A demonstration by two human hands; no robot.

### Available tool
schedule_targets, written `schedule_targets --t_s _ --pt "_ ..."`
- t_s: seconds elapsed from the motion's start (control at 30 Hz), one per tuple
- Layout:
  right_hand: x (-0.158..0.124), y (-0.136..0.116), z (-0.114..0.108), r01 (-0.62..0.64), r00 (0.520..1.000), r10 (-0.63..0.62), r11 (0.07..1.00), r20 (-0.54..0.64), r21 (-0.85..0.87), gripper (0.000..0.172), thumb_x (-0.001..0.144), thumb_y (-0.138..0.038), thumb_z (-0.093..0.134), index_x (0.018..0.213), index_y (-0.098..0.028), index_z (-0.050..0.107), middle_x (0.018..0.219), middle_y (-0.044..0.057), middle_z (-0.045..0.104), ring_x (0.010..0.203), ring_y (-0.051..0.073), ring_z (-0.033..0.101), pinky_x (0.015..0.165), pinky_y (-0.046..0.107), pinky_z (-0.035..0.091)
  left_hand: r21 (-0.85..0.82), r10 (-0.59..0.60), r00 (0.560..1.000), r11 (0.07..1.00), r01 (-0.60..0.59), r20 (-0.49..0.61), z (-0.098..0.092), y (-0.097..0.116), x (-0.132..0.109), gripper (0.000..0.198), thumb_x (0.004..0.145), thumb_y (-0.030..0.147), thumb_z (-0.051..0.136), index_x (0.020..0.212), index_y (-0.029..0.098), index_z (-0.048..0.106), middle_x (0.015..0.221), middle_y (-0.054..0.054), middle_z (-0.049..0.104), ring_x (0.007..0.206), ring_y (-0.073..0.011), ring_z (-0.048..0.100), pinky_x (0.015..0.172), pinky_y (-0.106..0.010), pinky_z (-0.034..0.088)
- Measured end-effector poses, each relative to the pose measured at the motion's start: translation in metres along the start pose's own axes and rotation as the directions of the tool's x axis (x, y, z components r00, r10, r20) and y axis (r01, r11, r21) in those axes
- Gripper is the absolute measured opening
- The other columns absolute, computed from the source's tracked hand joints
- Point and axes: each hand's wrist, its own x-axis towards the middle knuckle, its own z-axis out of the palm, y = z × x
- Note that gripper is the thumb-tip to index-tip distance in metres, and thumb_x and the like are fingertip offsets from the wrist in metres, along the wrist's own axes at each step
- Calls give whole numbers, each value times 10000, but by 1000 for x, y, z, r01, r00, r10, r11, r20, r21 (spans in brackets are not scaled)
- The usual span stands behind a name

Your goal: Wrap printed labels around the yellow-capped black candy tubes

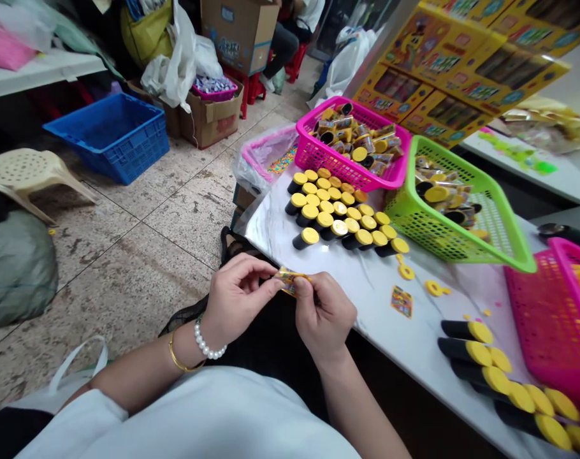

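In the head view, the bare left hand pinches one end of a small, glossy, yellow-and-orange printed piece between thumb and fingers, while the bare right hand closes on its other end; each grip is narrow. The piece is held above the lap, just beside the edge of the white, marbled tabletop. Near it, upright black cylinders with round yellow caps stand grouped before a pink perforated plastic basket; a flat, colourful printed card lies separately. The step in hand appears to be two-handed fingertip work on the piece; the next move would call for light, steady pinching.
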Motion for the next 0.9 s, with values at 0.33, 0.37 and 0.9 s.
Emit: schedule_targets --t_s 0.33,0.37,0.9 --pt "-6 3 2 34 999 -35 997 -11 -69 207 969 -190 591 766 -223 611 635 -14 591 563 129 533 538 274 398 50 45 999 998 -46 9 4 -6 -4 118 820 228 765 926 185 793 841 -54 694 632 -103 563 543 -218 461" --pt "-6 2 3 40 999 -40 997 -8 -67 204 968 -188 591 768 -223 612 640 -13 595 567 129 536 540 273 399 30 27 1000 999 -27 15 5 -7 -4 105 810 226 772 903 181 790 829 -50 688 627 -101 560 536 -214 458" --pt "50 25 7 -14 1000 18 940 7 -340 165 864 -272 689 1022 -229 701 1032 92 682 857 219 639 705 325 520 -435 -570 739 599 672 358 -3 -16 21 301 697 350 833 771 136 634 715 -47 722 347 -11 411 321 -147 206"
